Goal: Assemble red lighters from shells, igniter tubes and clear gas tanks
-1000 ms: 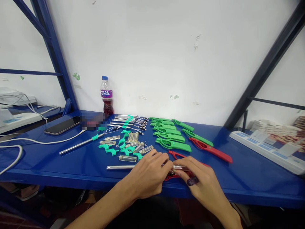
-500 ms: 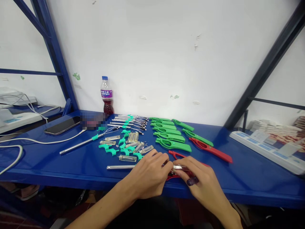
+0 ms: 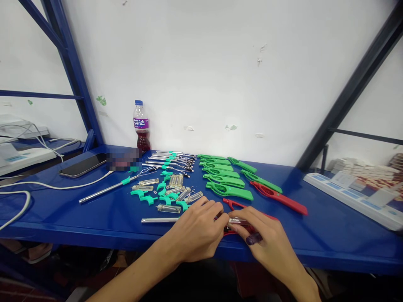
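My left hand (image 3: 201,228) is closed near the table's front edge; what its curled fingers hold is hidden. A metal rod (image 3: 160,220) sticks out to its left. My right hand (image 3: 266,230) pinches a small clear fuel tube (image 3: 237,220) between thumb and fingers, over a red lighter shell (image 3: 232,204) partly hidden beneath both hands. Left of the hands lie loose clear tubes (image 3: 169,209) and teal clips (image 3: 148,199). Behind are green shells (image 3: 229,191) in a row and another red shell (image 3: 280,198).
Metal rods with wires (image 3: 170,159) lie at the back beside a bottle (image 3: 141,126). A phone (image 3: 83,165) and white cable (image 3: 72,186) are at the left. One rod (image 3: 105,192) lies nearer. A white power strip (image 3: 352,201) stands at the right edge of the blue table (image 3: 321,235).
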Motion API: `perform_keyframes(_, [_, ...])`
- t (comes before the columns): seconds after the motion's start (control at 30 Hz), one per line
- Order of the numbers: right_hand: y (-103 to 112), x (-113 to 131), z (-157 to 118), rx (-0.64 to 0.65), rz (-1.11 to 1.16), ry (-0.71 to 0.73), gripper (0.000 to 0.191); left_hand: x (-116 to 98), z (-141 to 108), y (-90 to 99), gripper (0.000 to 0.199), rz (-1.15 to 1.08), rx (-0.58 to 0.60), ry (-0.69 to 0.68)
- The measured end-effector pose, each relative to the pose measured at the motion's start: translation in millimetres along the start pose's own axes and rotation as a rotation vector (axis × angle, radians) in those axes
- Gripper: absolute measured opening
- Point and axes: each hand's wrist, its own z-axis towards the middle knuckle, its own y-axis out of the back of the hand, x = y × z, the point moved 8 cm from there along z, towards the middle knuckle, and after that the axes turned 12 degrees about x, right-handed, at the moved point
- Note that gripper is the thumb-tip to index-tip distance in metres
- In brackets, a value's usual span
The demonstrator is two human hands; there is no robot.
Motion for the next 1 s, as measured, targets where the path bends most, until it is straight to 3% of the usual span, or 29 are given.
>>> perform_keyframes(0.37, [0,0,1,0.002,-0.007,0.005,0.019,0,-1,-0.1,0.009,0.032,0.003,-0.006])
perform_keyframes(0.57, [-1,1,2,0.000,-0.006,-0.027,0.018,9,-3,15.7,0.011,0.103,0.016,0.003])
perform_keyframes(0.77, [0,0,1,-0.004,-0.001,-0.050,0.017,63,-8,36.8,0.019,0.185,0.068,0.104])
perform_keyframes(0.93, [-1,-2,1,-0.004,0.002,-0.068,0.017,123,-6,25.9,0.013,0.279,0.221,0.151])
perform_keyframes(1.0, [-1,-3,1,-0.001,0.007,-0.072,0.018,142,-4,16.6,0.024,0.302,0.275,0.168])
